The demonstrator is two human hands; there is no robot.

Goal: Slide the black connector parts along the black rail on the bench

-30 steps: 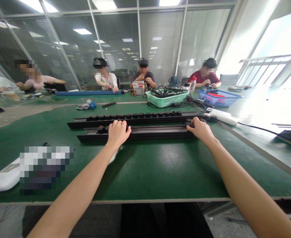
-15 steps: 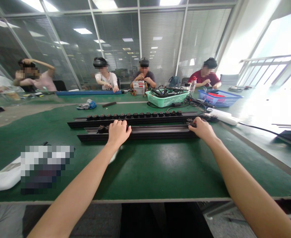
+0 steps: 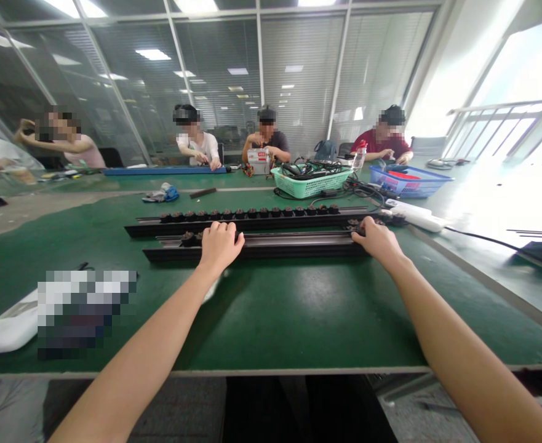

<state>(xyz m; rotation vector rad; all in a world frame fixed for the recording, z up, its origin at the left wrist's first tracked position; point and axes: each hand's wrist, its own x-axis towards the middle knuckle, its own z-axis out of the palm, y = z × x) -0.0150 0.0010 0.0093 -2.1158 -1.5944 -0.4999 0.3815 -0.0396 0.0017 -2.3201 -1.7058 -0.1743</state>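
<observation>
left hand (image 3: 221, 245) closed on the near black rail (image 3: 298, 251), left of middle, apparently bracing it; right hand (image 3: 379, 239) curled at its right end, what it grips undeterminable. far rail (image 3: 178, 229) lies alongside.

Little on my feed is readable. Near the far edge of the long green-topped bench (image 3: 317, 335), the pale grey metal box (image 3: 254, 163) bears a small red rectangular label (image 3: 262, 155) with a short white number; I make out a leading 4, the remaining digits too small to settle. Toward the near left corner, a flat white-and-dark object (image 3: 88, 311) is pixelated, so I can read nothing on it.
</observation>
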